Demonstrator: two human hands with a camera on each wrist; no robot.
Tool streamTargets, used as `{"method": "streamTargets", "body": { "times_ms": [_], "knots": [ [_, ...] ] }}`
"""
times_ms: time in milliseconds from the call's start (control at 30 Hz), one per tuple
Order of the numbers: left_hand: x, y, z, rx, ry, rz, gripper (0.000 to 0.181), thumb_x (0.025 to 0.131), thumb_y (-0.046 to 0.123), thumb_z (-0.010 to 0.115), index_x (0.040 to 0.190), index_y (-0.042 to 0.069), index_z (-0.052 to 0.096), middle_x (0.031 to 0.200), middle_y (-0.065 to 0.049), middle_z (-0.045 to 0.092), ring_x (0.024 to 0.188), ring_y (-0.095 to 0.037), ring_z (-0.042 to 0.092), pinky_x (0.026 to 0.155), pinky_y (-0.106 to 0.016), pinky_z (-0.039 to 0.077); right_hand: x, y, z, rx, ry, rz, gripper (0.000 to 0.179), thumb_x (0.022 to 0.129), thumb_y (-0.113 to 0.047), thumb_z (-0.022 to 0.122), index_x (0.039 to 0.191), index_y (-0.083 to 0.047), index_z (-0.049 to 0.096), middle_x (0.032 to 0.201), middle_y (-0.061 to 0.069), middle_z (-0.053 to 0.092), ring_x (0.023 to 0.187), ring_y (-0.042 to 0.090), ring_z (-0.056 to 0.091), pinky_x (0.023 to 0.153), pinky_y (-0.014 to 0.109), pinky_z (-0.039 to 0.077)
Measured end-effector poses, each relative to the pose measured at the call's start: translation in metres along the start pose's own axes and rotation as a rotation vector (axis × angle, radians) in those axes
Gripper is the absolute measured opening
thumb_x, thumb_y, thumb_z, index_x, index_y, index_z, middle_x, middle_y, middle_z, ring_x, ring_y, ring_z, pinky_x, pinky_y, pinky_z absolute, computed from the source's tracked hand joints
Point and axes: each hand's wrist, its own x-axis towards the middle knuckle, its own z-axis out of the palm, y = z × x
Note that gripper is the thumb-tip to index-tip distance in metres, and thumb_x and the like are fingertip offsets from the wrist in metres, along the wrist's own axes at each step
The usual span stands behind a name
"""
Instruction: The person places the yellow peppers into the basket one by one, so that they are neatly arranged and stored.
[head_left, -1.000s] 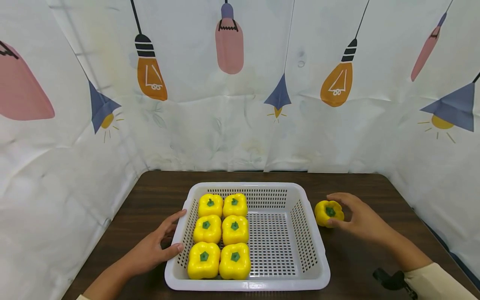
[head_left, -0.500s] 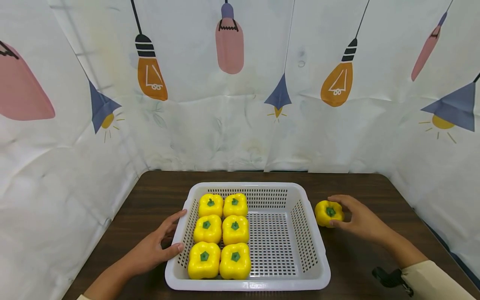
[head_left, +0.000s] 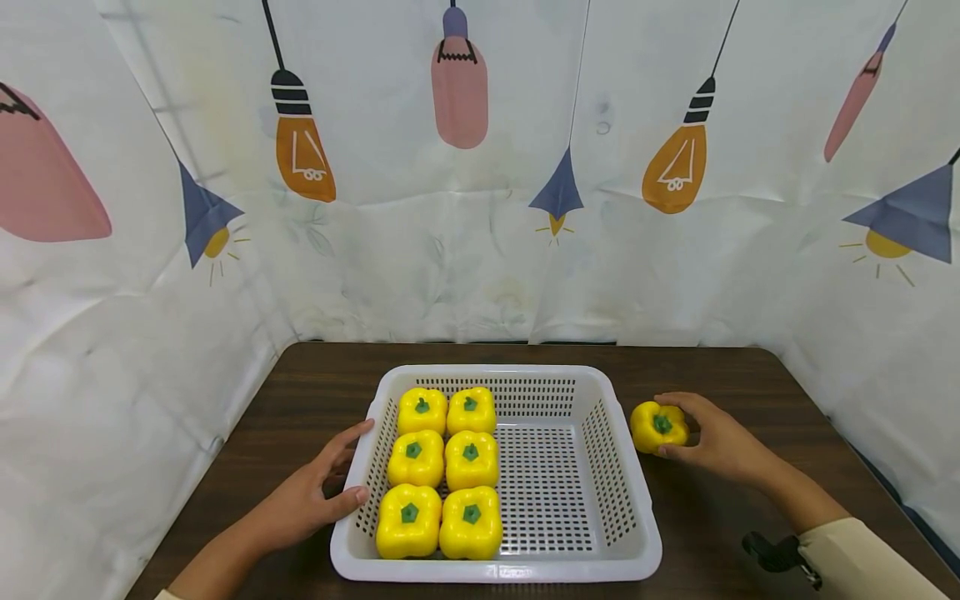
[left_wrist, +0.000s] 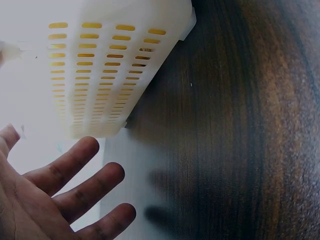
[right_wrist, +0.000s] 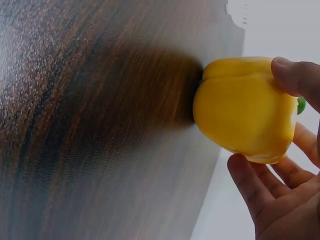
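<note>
In the head view a yellow bell pepper (head_left: 658,427) with a green stem sits on the table, to the right of the white basket (head_left: 615,568). My right hand (head_left: 712,437) holds it from the right, thumb on the near side and fingers on the far side. Seen from the right wrist, the thumb (right_wrist: 297,80) lies near the stem end of the pepper (right_wrist: 245,110) and the fingertips meet its opposite side. My left hand (head_left: 303,500) is at the basket's left rim, fingertips and thumb tip against it. Its fingers (left_wrist: 90,192) are extended beside the slotted wall (left_wrist: 107,57).
Several yellow bell peppers (head_left: 470,521) stand upright in two columns in the basket's left half. Bare perforated floor (head_left: 543,487) shows in its right half. The dark wooden table (head_left: 330,375) extends around the basket. A printed white cloth (head_left: 375,275) hangs behind and at the sides.
My right forearm and sleeve have shifted slightly left, and the right hand's fingers sit a little lower on the bell pepper. The left hand, basket and peppers have stayed in place.
</note>
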Motion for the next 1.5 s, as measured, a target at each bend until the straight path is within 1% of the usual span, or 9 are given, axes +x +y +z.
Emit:
{"method": "streamTargets", "body": {
  "times_ms": [200, 400, 600, 700, 833, 1000, 1133, 1300, 1500],
  "knots": [
    [-0.001, -0.001, 0.0, -0.008, -0.001, 0.004, 0.081, 0.097, 0.036, 0.066, 0.161, 0.034, 0.017, 0.148, -0.025, 0.046, 0.118, -0.034, 0.06, 0.084, -0.039, 0.059, 0.001, 0.001, 0.001, -0.024, 0.01, 0.012, 0.076, 0.08, -0.034, 0.089, 0.141, -0.006, 0.054, 0.141, 0.023, 0.051, 0.117, 0.04, 0.056, 0.096, 0.064, 0.047],
    [-0.001, -0.001, 0.0, -0.013, -0.007, 0.009, 0.08, 0.098, 0.036, 0.066, 0.161, 0.036, 0.017, 0.149, -0.024, 0.046, 0.119, -0.033, 0.059, 0.085, -0.039, 0.059, 0.002, -0.002, 0.001, -0.039, 0.032, 0.01, 0.077, 0.078, -0.036, 0.09, 0.139, -0.004, 0.055, 0.139, 0.022, 0.052, 0.114, 0.037, 0.057, 0.094, 0.061, 0.049],
    [0.0, 0.001, 0.0, -0.01, -0.008, -0.003, 0.08, 0.098, 0.037, 0.066, 0.161, 0.037, 0.017, 0.149, -0.023, 0.046, 0.121, -0.034, 0.058, 0.085, -0.042, 0.058, 0.001, -0.012, -0.009, -0.016, 0.051, -0.001, 0.077, 0.079, -0.035, 0.09, 0.14, -0.006, 0.054, 0.138, 0.02, 0.053, 0.11, 0.034, 0.058, 0.092, 0.06, 0.05],
    [0.0, 0.001, -0.001, -0.015, -0.008, -0.011, 0.081, 0.097, 0.038, 0.067, 0.161, 0.037, 0.017, 0.149, -0.024, 0.045, 0.12, -0.034, 0.059, 0.085, -0.042, 0.059, 0.0, -0.019, -0.016, 0.006, 0.049, -0.011, 0.078, 0.08, -0.037, 0.089, 0.142, -0.007, 0.053, 0.137, 0.019, 0.054, 0.107, 0.032, 0.06, 0.088, 0.055, 0.053],
    [0.001, 0.001, -0.001, -0.017, -0.005, -0.017, 0.081, 0.097, 0.038, 0.067, 0.161, 0.037, 0.017, 0.149, -0.024, 0.046, 0.118, -0.034, 0.06, 0.084, -0.043, 0.059, 0.0, -0.027, -0.024, 0.006, 0.05, -0.019, 0.079, 0.081, -0.04, 0.088, 0.143, -0.008, 0.052, 0.135, 0.016, 0.056, 0.105, 0.03, 0.063, 0.085, 0.051, 0.055],
    [0.002, 0.0, -0.001, -0.023, -0.008, -0.02, 0.082, 0.097, 0.039, 0.067, 0.161, 0.037, 0.017, 0.147, -0.024, 0.047, 0.116, -0.033, 0.061, 0.083, -0.042, 0.059, 0.0, -0.034, -0.03, -0.022, 0.072, -0.075, 0.076, 0.08, -0.039, 0.089, 0.141, -0.009, 0.054, 0.134, 0.012, 0.057, 0.105, 0.027, 0.063, 0.086, 0.05, 0.056],
    [0.001, 0.0, -0.001, -0.02, -0.008, -0.017, 0.082, 0.097, 0.038, 0.067, 0.161, 0.037, 0.016, 0.147, -0.024, 0.047, 0.116, -0.033, 0.061, 0.082, -0.041, 0.059, 0.001, -0.041, -0.035, -0.046, 0.091, -0.132, 0.073, 0.079, -0.037, 0.09, 0.139, -0.009, 0.056, 0.133, 0.011, 0.058, 0.103, 0.024, 0.062, 0.084, 0.046, 0.057],
    [0.001, 0.0, -0.001, -0.022, -0.008, -0.016, 0.082, 0.097, 0.038, 0.067, 0.161, 0.037, 0.016, 0.147, -0.024, 0.047, 0.116, -0.034, 0.061, 0.082, -0.042, 0.059, 0.002, -0.049, -0.04, -0.061, 0.109, -0.169, 0.072, 0.078, -0.032, 0.091, 0.138, -0.01, 0.058, 0.133, 0.011, 0.058, 0.101, 0.022, 0.062, 0.082, 0.041, 0.057],
    [0.001, -0.001, 0.0, -0.018, -0.008, -0.013, 0.081, 0.097, 0.038, 0.067, 0.161, 0.037, 0.017, 0.146, -0.023, 0.048, 0.115, -0.032, 0.061, 0.082, -0.041, 0.059, 0.002, -0.057, -0.043, -0.08, 0.134, -0.22, 0.072, 0.074, -0.024, 0.094, 0.136, -0.012, 0.059, 0.131, 0.007, 0.059, 0.098, 0.016, 0.06, 0.081, 0.032, 0.057]
  ]
}}
